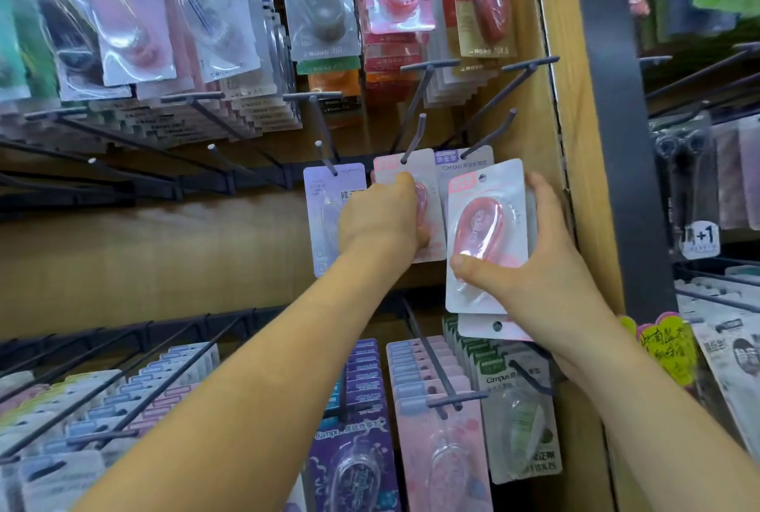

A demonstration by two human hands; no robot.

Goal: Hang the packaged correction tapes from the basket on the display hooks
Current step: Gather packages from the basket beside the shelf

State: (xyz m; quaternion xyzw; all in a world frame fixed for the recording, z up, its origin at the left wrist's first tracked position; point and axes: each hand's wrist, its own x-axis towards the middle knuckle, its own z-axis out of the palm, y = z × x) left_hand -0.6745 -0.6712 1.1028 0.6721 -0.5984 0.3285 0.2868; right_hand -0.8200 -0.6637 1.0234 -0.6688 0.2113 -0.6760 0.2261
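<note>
1. The left hand (380, 219) is clenched around the lower part of a pink pack (421, 168). The pack's hole appears to be threaded on a hook (414, 137) in the middle row, though how far back it sits cannot be told. If the pack is let go too near the tip, it could slide forward and drop.
2. The right hand (534, 264) grasps a stack of pink packs (487, 223) just beside the hook. The thumb is pressed on the front blister and the fingers are curled round the far edge. The plastic looks smooth, so a loosened grip could let the stack fan out.
3. One pack at the bottom of the stack sticks out with its hole pointing down. It is judged the likeliest to slip free onto the lower rows (436, 367), and it would have to be turned before hanging.
4. A purple pack (325, 203) hangs on the neighbouring hook, touching or nearly touching the left hand. It could be knocked askew or dragged forward when the hand is drawn back.
5. The basket is not in view, so the number of packs left in it cannot be judged.
</note>
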